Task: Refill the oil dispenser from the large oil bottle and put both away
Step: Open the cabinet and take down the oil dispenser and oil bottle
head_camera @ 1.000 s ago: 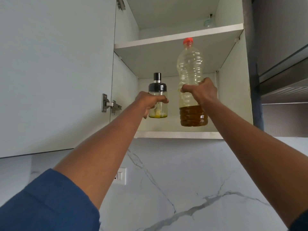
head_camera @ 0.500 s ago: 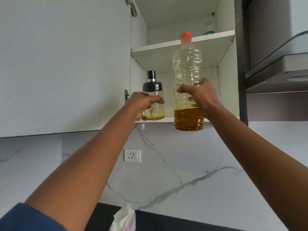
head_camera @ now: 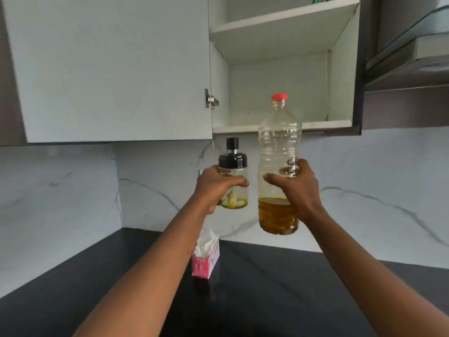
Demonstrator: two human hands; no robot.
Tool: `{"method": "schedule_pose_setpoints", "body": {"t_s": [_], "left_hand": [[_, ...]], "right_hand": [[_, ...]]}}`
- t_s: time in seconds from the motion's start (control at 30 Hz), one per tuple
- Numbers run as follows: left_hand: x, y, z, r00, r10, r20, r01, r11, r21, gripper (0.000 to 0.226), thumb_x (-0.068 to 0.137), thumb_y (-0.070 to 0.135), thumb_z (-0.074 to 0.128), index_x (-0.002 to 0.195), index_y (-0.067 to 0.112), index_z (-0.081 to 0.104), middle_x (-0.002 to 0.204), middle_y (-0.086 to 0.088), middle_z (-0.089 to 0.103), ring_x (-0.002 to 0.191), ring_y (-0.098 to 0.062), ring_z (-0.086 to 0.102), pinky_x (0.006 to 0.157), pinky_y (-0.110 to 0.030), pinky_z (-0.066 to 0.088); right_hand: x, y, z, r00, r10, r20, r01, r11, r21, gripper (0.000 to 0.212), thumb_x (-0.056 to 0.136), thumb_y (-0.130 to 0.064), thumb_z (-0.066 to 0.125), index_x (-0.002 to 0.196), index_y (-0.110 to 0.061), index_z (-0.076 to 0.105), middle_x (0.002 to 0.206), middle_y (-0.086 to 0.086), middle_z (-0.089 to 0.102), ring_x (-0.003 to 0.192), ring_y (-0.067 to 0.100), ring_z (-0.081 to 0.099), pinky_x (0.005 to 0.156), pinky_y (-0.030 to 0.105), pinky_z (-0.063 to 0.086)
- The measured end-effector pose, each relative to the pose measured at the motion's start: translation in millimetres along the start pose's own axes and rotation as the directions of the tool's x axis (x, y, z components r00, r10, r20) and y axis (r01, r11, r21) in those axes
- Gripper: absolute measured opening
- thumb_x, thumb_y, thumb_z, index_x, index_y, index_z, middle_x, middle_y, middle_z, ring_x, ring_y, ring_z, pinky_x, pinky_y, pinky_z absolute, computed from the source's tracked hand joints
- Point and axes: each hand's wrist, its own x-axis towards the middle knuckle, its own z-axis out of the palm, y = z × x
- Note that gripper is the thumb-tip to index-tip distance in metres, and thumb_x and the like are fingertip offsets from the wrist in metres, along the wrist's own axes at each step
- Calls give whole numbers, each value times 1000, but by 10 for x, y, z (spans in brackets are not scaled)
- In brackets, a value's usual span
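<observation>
Down from the cupboard (head_camera: 328,124) we come — left hand (head_camera: 213,188) curled round the dispenser (head_camera: 232,161), right hand (head_camera: 296,190) round the bottle (head_camera: 279,142) — refill next.

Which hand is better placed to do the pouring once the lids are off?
Likely the right: the right hand grips the large oil bottle around its middle, upright; the left hand holds the oil dispenser beside it.

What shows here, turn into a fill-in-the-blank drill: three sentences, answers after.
1. The left hand grips the oil dispenser, whose lid is ____.
2. The large oil bottle in the right hand has a ____ cap.
3. The cupboard door above stands ____.
Missing words: black, red, open.
</observation>
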Motion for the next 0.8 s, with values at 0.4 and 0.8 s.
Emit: {"method": "schedule_pose_setpoints", "body": {"t_s": [0.4, 0.8], "left_hand": [[-246, -1553, 299, 982, -184, 46, 181, 982, 57, 52, 57, 16, 83, 104, 21, 60, 98, 1, 68, 93, -19, 65, 82, -39, 53], [26, -2879, 856, 933, -359, 4, 359, 933, 25, 56, 57, 13, 85, 103, 28, 58, 100, 9, 67, 96, -9, 62, 77, -21, 46]], "right_hand": [[-747, 1413, 15, 972, 223, 77, -215, 972, -97, 68, 64, -28, 82, 121, -24, 44, 98, -15, 57, 88, 9, 57, 71, 21, 45], [-735, 2832, 187, 883, 413, 222, -387, 910, -150, 84, 60, -26, 86, 129, -23, 37, 104, -10, 57, 95, 11, 57, 81, 30, 44]]}}
